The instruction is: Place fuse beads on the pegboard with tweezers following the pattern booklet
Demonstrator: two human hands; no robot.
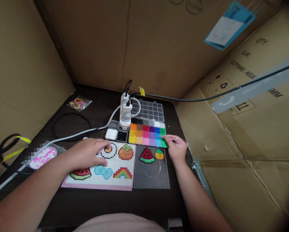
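Note:
My left hand [93,151] rests open on the printed pattern sheet [124,161], its fingers apart near the round egg-like picture. Pink tweezers [164,137] are pinched in my right hand [177,148], their tips over the blue and green compartments of the bead box [149,133]. Below that box lies a clear pegboard [151,180]. On it are a bead watermelon slice [147,156] and a small orange bead fruit [159,154], with a thin clear loop beneath them. Whether the tweezers hold a bead is too small to tell.
A white power strip [125,111] with cables stands behind small boxes of white beads [111,134] and black beads [122,136]. A plastic bag [79,103] lies at the back left. Cardboard walls [98,48] surround the dark table [98,204].

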